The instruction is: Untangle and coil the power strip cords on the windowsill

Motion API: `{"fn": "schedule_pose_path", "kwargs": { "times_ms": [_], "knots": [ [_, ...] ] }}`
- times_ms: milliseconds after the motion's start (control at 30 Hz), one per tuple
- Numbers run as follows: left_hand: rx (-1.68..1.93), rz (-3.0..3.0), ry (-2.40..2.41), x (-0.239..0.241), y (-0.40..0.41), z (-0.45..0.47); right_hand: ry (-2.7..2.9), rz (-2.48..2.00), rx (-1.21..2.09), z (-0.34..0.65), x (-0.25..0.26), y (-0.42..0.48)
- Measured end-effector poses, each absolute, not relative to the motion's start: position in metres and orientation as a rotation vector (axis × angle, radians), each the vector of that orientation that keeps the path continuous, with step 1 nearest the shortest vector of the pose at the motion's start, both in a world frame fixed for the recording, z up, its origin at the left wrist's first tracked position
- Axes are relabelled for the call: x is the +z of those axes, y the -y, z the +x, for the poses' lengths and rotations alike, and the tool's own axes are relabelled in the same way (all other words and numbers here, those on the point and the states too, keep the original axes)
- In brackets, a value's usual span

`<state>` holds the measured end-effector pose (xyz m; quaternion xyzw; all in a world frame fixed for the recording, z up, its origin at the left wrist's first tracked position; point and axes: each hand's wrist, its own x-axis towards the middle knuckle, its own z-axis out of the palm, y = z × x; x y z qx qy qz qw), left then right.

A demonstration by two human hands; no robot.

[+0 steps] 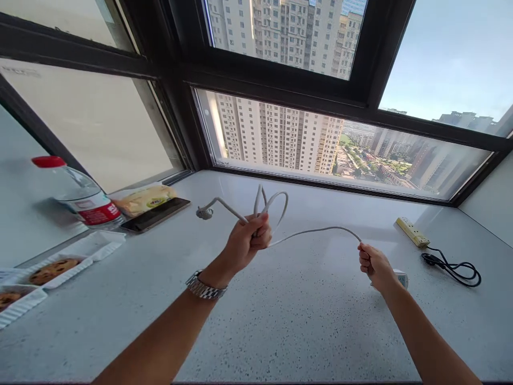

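White cable (316, 231) strung between left hand (247, 240), right hand (372, 263).

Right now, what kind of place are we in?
Probably a high-rise flat, at a bay window sill: tower blocks show below the glass, and a water bottle and cookies sit on the sill.

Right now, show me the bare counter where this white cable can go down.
Bare counter lies between both forearms, below the left hand and right hand holding the white cable. Another patch lies between the window frame and the hands. Crowded: left edge with bottle, phone, cookie trays; right with power strip.
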<state>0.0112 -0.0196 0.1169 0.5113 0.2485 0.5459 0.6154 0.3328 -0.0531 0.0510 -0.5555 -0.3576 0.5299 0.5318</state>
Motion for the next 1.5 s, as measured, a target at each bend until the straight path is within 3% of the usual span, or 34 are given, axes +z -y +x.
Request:
{"fn": "schedule_pose_path", "kwargs": {
  "times_ms": [133, 300, 500, 700, 833, 1033, 1133, 1300, 1500],
  "knots": [
    [1.155, 1.201, -0.577, 0.081, 0.009, 0.075, 0.717, -1.085, 1.077, 0.268, 0.067, 0.050],
    [1.059, 1.115, -0.607, 0.051, 0.005, 0.126, 1.176, -1.074, 0.746, 0.213, 0.055, 0.059],
    [1.073, 1.015, -0.733, 0.049, 0.014, 0.122, 1.931, -1.327, 0.157, 0.227, 0.025, 0.054],
    [1.151, 0.720, -0.503, 0.043, 0.009, 0.104, 2.154, -1.319, -0.067, 0.231, 0.027, 0.060],
    [1.213, 0.427, -0.411, 0.037, 0.007, 0.085, 2.125, -1.324, -0.077, 0.228, 0.028, 0.081],
    [1.222, 0.221, -0.751, 0.025, 0.002, 0.044, 2.248, -1.596, 0.210, 0.239, 0.021, 0.107],
    [1.217, 0.354, -0.985, 0.018, -0.006, 0.036, 2.276, -1.525, 0.339, 0.229, 0.016, 0.125],
    [1.256, 0.703, -1.348, 0.007, -0.018, 0.043, 2.305, -1.306, 0.275, 0.177, 0.001, 0.149],
    [1.198, 0.931, -1.552, -0.001, -0.023, 0.032, 2.138, -1.598, 0.213, 0.158, -0.016, 0.141]
  ]
}}
